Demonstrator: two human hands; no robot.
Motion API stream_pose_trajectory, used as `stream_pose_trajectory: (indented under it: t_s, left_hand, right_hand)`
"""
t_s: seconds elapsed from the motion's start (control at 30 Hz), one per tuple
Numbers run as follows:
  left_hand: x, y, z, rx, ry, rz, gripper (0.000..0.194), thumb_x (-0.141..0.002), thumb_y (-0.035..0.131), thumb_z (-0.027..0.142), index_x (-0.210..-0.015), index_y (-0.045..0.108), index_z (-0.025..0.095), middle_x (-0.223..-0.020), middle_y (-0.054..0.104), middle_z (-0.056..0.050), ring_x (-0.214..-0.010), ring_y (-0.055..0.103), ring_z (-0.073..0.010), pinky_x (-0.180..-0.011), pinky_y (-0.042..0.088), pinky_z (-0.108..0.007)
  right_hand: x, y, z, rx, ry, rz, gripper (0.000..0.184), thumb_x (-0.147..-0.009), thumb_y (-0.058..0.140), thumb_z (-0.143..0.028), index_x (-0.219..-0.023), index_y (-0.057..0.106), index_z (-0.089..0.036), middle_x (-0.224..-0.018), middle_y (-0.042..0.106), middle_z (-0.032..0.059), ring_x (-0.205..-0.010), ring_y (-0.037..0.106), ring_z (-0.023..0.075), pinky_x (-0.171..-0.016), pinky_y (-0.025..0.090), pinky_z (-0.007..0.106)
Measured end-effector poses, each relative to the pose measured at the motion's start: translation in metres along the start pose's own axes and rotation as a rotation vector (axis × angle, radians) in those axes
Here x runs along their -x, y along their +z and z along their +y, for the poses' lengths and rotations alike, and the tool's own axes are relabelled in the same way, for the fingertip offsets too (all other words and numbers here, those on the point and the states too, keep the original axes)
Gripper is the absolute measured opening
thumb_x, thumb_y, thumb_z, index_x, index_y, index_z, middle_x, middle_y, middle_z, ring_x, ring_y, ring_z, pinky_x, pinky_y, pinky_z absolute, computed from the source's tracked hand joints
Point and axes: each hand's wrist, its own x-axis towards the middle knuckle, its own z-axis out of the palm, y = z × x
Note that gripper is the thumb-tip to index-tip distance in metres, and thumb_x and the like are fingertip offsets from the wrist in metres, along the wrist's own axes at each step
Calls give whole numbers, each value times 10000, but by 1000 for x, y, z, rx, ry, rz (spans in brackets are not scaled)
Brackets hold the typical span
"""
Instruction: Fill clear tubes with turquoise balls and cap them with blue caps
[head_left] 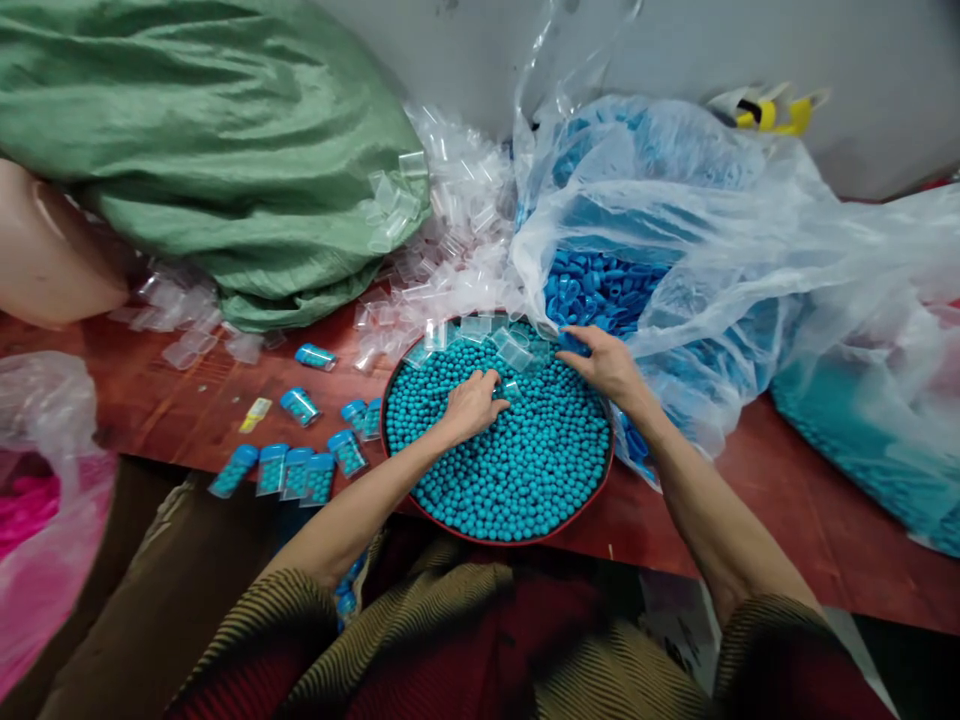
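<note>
A round red-rimmed tray (480,537) full of small teal balls (525,460) sits at the table's near edge. My left hand (471,403) rests on the balls with fingers curled around a small clear plastic container (510,388). My right hand (606,362) reaches to the mouth of a clear plastic bag (675,220) holding blue caps (600,285); its fingers pinch a blue cap at the tray's far right edge. Several empty clear containers (450,260) are heaped behind the tray.
Several filled, blue-capped containers (300,470) lie on the red table (750,490) left of the tray. A green sack (225,150) fills the back left. A pink bag (37,530) sits at the left edge, another bag of teal balls (870,450) at the right.
</note>
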Motion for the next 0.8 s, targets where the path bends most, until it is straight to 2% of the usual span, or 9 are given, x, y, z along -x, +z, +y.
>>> stream_pose_trajectory:
  t_s: [0.07,0.13,0.23,0.37,0.5,0.6,0.67,0.73,0.8]
  left_hand:
    - [0,0,2,2,19,-3,358,-828,579,388,-1122,532,189,-1086,606,-75,-987,601,-238,-834,459,-331]
    - [-3,-1,4,9,37,-23,360,-839,564,394,-1135,533,192,-1102,607,-74,-1007,595,-236,-849,455,-330]
    - [-7,-2,9,-11,20,-74,378,-847,544,424,-1149,539,197,-1092,615,-82,-1017,595,-245,-850,453,-331]
    - [-11,-2,14,-33,-4,-101,372,-834,552,436,-1118,559,196,-1049,618,-94,-967,609,-260,-808,460,-339]
    - [-11,1,12,58,46,-67,254,-886,469,368,-1003,595,181,-988,638,-81,-936,605,-233,-812,451,-326]
    - [-12,3,4,246,50,-34,198,-882,461,317,-905,597,175,-860,642,-39,-850,595,-195,-789,449,-302]
    - [-10,2,-2,418,58,-10,153,-851,491,288,-862,584,167,-785,615,-10,-786,577,-166,-750,449,-278]
    - [-7,0,-8,617,56,-5,134,-826,502,272,-864,566,159,-731,572,14,-701,552,-132,-673,450,-248]
    - [-1,-2,-11,819,13,-49,152,-813,505,283,-892,539,157,-710,538,30,-612,528,-101,-575,440,-219]
  right_hand:
    - [16,3,-21,157,-86,-192,423,-827,561,-367,-1226,575,-225,-1107,634,75,-960,613,226,-790,464,307]
    - [29,8,-40,299,-109,-370,410,-857,531,-348,-1256,545,-257,-1087,634,67,-887,633,209,-711,465,277]
    - [40,13,-58,384,-95,-457,451,-884,492,-298,-1332,473,-250,-1132,611,91,-840,643,197,-645,465,256]
    - [44,15,-57,271,-94,-395,519,-874,498,-259,-1386,414,-234,-1212,579,109,-906,640,220,-704,501,291]
    - [44,17,-44,39,-78,-299,456,-867,488,-234,-1317,504,-167,-1063,664,104,-931,638,231,-802,508,341]
    - [45,8,-33,-54,-3,-245,391,-890,406,-199,-1237,578,-146,-945,696,93,-800,654,198,-739,517,325]
    - [49,-4,-30,-17,13,-180,383,-897,378,-185,-1205,604,-149,-931,695,92,-796,650,194,-719,511,316]
    - [56,-15,-32,91,-24,-133,380,-896,379,-169,-1195,613,-180,-996,683,92,-872,638,205,-724,497,311]
    - [63,-22,-38,215,-127,-172,414,-881,385,-122,-1220,597,-233,-1110,652,86,-935,617,211,-724,478,306]
